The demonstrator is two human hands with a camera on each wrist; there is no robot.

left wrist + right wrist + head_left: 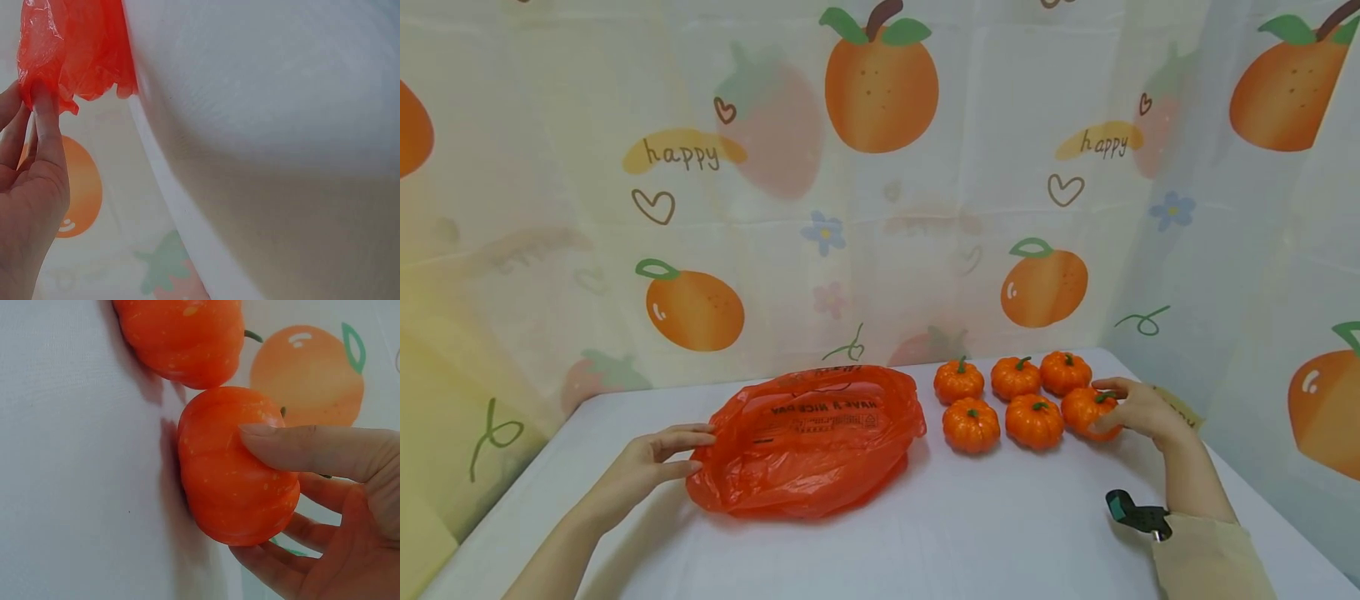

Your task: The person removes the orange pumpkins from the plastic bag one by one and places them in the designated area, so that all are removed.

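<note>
A red plastic bag [805,475] lies spread on the table with its mouth open and dark print on its inner side. At its left edge my left hand [658,458] holds the thin film; in the left wrist view red film covers a fingertip of that hand [37,181]. On the right, my right hand [1138,408] grips a small orange pumpkin [1081,410], the front right one of two rows. Close up, the thumb of the right hand [350,487] presses the side of this pumpkin [231,475] while the fingers curl round its far and lower sides.
Several more small pumpkins [972,425] with green stems stand close together right of the bag, on the white tablecloth [985,533]. Behind them hangs a fruit-print curtain [910,275]. A dark wrist mount [1138,515] sits by the right sleeve [1210,554].
</note>
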